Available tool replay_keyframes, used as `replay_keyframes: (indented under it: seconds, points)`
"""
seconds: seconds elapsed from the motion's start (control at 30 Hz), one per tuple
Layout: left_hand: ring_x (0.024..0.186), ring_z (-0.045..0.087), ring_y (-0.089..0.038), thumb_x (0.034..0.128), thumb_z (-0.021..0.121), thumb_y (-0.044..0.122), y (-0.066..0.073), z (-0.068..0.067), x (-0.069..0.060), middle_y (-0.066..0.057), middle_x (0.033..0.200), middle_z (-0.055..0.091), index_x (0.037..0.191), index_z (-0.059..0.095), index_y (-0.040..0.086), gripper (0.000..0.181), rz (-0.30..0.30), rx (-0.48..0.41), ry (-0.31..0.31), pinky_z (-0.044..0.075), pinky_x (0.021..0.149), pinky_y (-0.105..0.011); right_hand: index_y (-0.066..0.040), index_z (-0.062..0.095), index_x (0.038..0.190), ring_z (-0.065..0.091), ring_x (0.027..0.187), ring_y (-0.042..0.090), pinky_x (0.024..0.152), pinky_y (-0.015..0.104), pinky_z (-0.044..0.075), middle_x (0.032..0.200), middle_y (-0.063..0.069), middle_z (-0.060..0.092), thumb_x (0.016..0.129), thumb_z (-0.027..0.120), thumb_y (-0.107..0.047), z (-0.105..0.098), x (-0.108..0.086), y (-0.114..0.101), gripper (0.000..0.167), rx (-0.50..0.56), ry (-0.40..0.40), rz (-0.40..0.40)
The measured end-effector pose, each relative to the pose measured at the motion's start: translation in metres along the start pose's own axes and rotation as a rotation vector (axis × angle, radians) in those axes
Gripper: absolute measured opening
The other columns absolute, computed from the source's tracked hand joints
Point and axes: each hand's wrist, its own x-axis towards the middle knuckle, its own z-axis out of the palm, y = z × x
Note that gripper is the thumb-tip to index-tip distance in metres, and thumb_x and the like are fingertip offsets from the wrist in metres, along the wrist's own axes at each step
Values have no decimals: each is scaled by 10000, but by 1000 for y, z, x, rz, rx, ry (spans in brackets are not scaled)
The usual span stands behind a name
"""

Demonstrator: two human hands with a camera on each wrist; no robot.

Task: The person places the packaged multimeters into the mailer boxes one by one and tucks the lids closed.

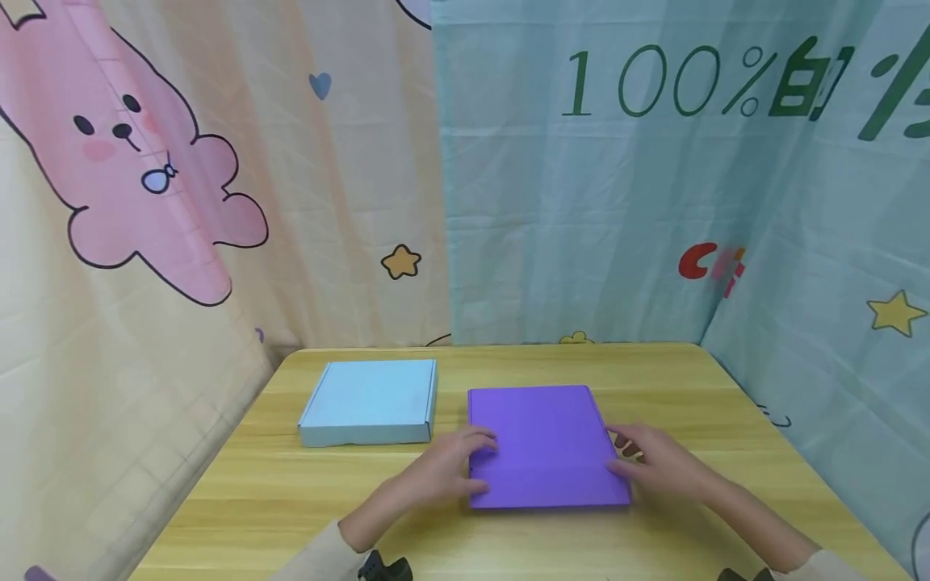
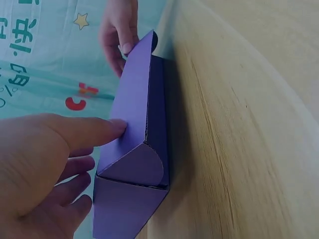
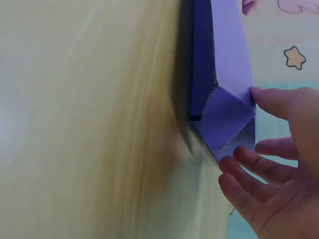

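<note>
A flat purple cardboard box (image 1: 541, 436) lies on the wooden table before me. Its lid covers the top, and the front flap (image 2: 130, 94) slants outward, untucked, with a rounded side tab (image 3: 224, 119) showing. My left hand (image 1: 449, 468) is at the box's left side, its straight thumb touching the purple flap and its other fingers loosely bent beside the box. At the right side, my right hand (image 1: 661, 461) touches the lid's edge with the thumb tip, while its other fingers spread loosely beside the side wall. The box's inside is hidden.
A closed light blue cardboard box (image 1: 370, 399) lies at the back left of the wooden table (image 1: 581, 549), a short gap from the purple one. Patterned curtains (image 1: 349, 177) hang behind the table and along both sides.
</note>
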Motion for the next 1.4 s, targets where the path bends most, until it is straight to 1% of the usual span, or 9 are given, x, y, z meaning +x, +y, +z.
replay_keyframes:
  seconds: [0.2,0.33,0.43,0.7,0.87,0.97,1.17,1.33,1.4]
  points:
    - [1338,544,-248,859,861,222,3,-1,9,-46,1413,620,1302,702,49,501,44,29,-54,404,1136,-370,98,699,1128,693,899,218,797,379,598,1001,49,724,978,735,-249,7,-12,-3,379,106,7,143]
    - [1341,537,-259,846,878,206,2,1,10,-31,1407,620,1281,720,48,489,10,-38,-56,406,1136,-377,76,738,1098,702,974,282,855,478,586,1013,99,746,988,718,-281,13,-18,-9,375,156,43,291]
    - [1341,532,-257,833,892,198,-1,2,10,-11,1397,622,1267,732,48,486,-23,-85,-48,404,1135,-376,68,762,1081,692,1002,271,875,474,578,1031,116,753,995,704,-303,17,-19,-12,386,205,68,385]
    - [1342,530,-260,827,898,208,-2,2,12,-3,1398,623,1265,737,51,492,-38,-106,-53,407,1133,-378,189,698,1095,720,901,247,749,384,625,994,185,749,1035,624,-158,20,-20,-16,359,509,35,408]
    - [1340,534,-261,823,900,194,-1,-1,14,-18,1389,632,1262,737,34,495,-27,-125,-62,411,1129,-370,145,724,981,674,794,194,692,337,616,866,84,713,1053,583,-154,17,-21,-17,339,581,-16,433]
    - [1341,535,-257,819,903,194,-1,-1,14,-15,1388,632,1262,738,34,499,-34,-135,-66,412,1128,-366,146,716,979,674,785,186,690,336,616,857,71,713,1059,563,-143,15,-20,-16,336,605,-50,425]
    - [1347,528,-259,815,906,194,-1,2,15,-6,1395,627,1265,738,46,503,-41,-144,-45,404,1135,-379,155,714,1022,703,865,223,747,396,624,953,144,738,1058,581,-155,14,-20,-11,339,566,-52,397]
    - [1361,506,-296,831,888,180,-3,10,9,-32,1434,592,1294,715,39,514,-36,-149,3,391,1144,-426,73,758,1052,678,867,231,737,411,598,984,123,739,1025,662,-247,8,-18,-8,336,389,-55,379]
    - [1388,471,-329,839,881,192,-4,13,4,-69,1483,542,1345,671,18,575,-53,-163,29,375,1154,-468,87,738,1123,687,921,290,778,456,591,1032,151,740,992,709,-261,8,-18,-5,373,318,-66,330]
